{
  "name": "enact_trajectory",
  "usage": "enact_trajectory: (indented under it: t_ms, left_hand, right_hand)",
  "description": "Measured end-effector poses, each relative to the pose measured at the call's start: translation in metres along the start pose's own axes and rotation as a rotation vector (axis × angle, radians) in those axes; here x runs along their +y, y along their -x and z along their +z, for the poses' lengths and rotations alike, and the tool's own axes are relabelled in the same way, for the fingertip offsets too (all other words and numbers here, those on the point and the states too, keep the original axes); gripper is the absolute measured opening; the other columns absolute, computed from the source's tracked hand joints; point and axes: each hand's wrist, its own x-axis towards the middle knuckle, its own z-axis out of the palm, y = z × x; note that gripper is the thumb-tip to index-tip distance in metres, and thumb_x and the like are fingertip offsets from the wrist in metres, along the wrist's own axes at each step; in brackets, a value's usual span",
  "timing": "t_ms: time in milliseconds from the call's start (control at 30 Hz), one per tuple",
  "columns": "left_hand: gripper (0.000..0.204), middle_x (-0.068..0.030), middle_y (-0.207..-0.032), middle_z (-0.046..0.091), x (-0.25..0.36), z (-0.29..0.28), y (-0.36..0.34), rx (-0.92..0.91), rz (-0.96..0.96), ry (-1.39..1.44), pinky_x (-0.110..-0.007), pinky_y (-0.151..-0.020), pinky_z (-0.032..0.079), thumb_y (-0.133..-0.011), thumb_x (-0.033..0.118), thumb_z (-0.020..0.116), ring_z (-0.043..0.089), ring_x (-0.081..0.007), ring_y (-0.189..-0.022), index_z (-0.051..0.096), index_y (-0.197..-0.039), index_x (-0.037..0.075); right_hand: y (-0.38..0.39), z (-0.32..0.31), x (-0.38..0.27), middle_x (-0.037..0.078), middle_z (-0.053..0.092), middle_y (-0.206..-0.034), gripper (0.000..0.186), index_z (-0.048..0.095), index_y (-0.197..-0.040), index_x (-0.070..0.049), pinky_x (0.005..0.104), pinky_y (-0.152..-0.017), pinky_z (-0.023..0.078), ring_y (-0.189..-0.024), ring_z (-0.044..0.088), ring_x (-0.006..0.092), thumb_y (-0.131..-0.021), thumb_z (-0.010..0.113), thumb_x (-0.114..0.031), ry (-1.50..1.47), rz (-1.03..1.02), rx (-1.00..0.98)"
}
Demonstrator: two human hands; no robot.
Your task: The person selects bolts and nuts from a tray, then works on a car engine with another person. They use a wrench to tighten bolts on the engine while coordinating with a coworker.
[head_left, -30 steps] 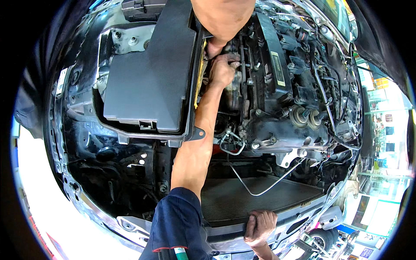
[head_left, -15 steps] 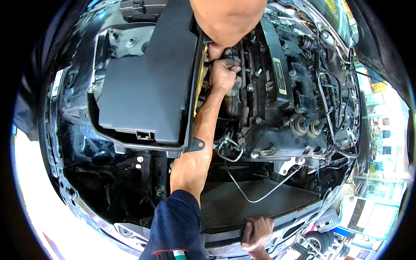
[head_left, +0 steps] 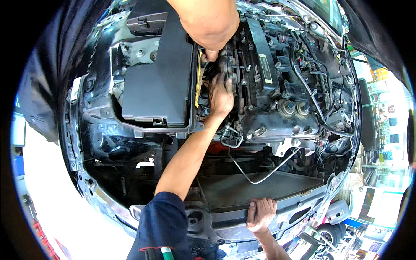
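Note:
My left hand (head_left: 222, 97) reaches into the gap between a large dark grey plastic cover (head_left: 156, 93) and the engine (head_left: 277, 119). Its fingers are stretched out with the thumb alongside; the tips sink among dark parts, and what they touch is hidden. At the front of the car, my right hand (head_left: 262, 212) has its fingers curled over the front crossmember (head_left: 234, 219), just above the radiator (head_left: 242, 190). From the top edge another person's arm (head_left: 208, 24) comes down, and that person's fingers (head_left: 211, 55) go into the same gap beyond my left hand.
A yellow strip (head_left: 198, 84) runs along the cover's side by the gap. A bent metal rod (head_left: 255, 180) hangs over the radiator. A metal pipe (head_left: 303, 78) crosses the engine's right side. The raised hood (head_left: 381, 43) is at upper right; a wheel (head_left: 328, 235) is at lower right.
My left hand has drawn back toward me and its fingers have straightened. The whole view has shifted a little. My right hand stays on the crossmember; the other person's arm remains over the gap.

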Motion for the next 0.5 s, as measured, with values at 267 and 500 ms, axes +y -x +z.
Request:
enact_trajectory:
  t_ms: [267, 500]
  left_hand:
    - [0.054, -0.0215, -0.139, 0.054, -0.055, 0.003, -0.015, -0.04, -0.436, 0.173, -0.043, -0.108, 0.036, -0.104, 0.042, 0.041, 0.047, -0.0396, -0.13, 0.051, -0.139, 0.003]
    - [0.064, -0.0131, -0.143, 0.042, -0.094, 0.048, -0.092, -0.028, -0.724, 0.449, -0.043, -0.107, 0.034, -0.096, 0.049, 0.056, 0.041, -0.0294, -0.128, 0.04, -0.142, 0.007]
  right_hand:
    - [0.001, 0.001, 0.0, 0.013, 0.057, -0.078, 0.009, 0.061, -0.08, -0.005, 0.0434, -0.076, 0.039, -0.075, 0.054, 0.0319, -0.08, 0.056, -0.012, 0.039, 0.013, -0.016]
    - [0.003, 0.004, 0.008, 0.011, 0.054, -0.073, 0.011, 0.06, -0.081, -0.005, 0.0421, -0.071, 0.037, -0.069, 0.05, 0.0298, -0.077, 0.058, -0.014, 0.034, -0.011, -0.045]
